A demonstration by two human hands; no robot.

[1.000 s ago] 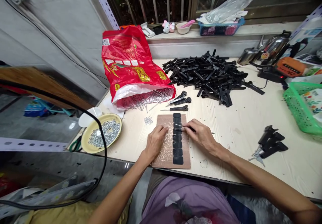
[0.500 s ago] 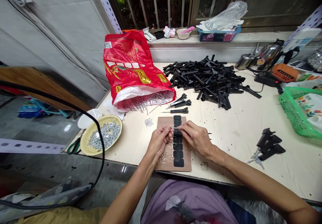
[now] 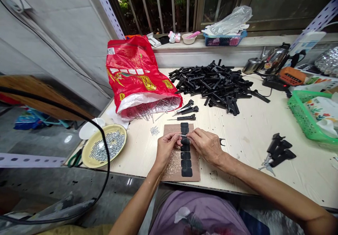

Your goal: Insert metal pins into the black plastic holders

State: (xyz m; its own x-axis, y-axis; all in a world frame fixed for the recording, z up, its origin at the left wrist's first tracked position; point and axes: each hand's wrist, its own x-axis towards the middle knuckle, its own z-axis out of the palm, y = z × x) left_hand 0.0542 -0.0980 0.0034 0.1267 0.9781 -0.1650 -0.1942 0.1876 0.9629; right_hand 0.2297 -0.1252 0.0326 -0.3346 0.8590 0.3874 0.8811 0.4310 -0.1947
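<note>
My left hand (image 3: 168,145) is closed in a pinch on one end of a thin silvery metal pin (image 3: 183,135). My right hand (image 3: 207,145) pinches the other end, with its fingertips close to the left ones. Both hands are over a brown board (image 3: 194,171) that bears a column of black rounded pads (image 3: 186,163) and pale flakes. Just past my right hand shows a black forked end (image 3: 222,142); the rest of it is hidden. Beyond the board lie several black plastic pieces with metal points (image 3: 187,117). A small cluster of tiny metal bits (image 3: 154,131) lies left of the board.
A red bag (image 3: 137,76) spills metal pins behind the board. A yellow dish (image 3: 124,147) of small metal parts stands left, beside green-handled scissors (image 3: 75,158). Black plastic pieces (image 3: 213,81) are heaped at the back. More black tools (image 3: 280,152) and a green basket (image 3: 298,113) are right.
The view has shifted slightly. Both hands stay pinched over the board, and the pin now lies more level between them. More of the black forked end shows beside my right hand.
</note>
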